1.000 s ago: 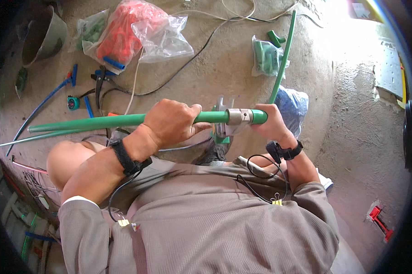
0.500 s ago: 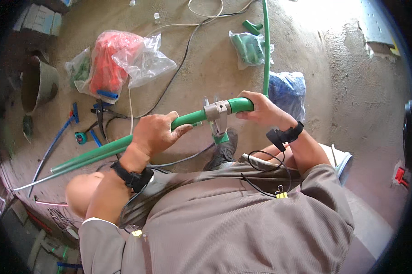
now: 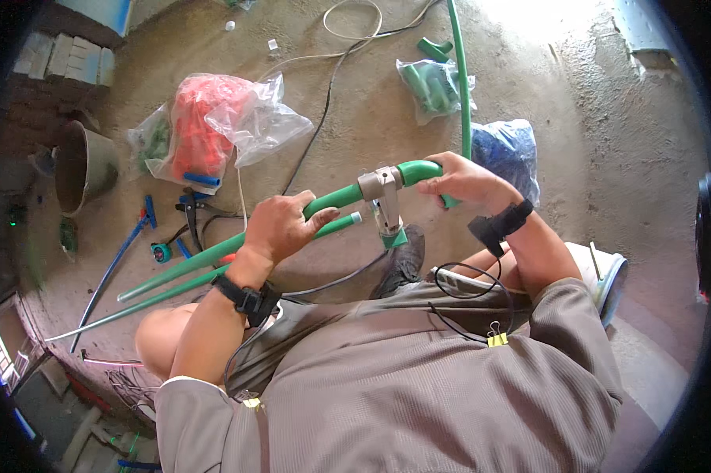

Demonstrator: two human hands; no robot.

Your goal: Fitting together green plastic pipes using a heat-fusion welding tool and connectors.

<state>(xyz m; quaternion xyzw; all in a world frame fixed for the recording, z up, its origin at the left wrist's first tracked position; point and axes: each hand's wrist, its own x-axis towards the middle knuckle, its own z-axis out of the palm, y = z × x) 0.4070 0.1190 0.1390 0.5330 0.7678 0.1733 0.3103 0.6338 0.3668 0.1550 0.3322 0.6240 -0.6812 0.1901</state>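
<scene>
The long pipe (image 3: 340, 198) is bright green, and so is the bent elbow (image 3: 419, 169); the lower pipe (image 3: 333, 228) is green with a pale tip. The metal clamp (image 3: 381, 184) is dull silver over a green foot (image 3: 394, 240). A red bundle (image 3: 194, 130) shows through clear plastic, green fittings (image 3: 432, 88) through another bag, and a further bag (image 3: 504, 154) is deep blue. The tape measure (image 3: 161, 253) is teal and black, the thin hose (image 3: 113, 280) blue, the bucket (image 3: 99, 169) grey. The shirt (image 3: 418, 386) is grey-brown with a fine ribbed pattern, its clip (image 3: 497, 340) yellow; the floor (image 3: 363, 110) is mottled brownish grey.
</scene>
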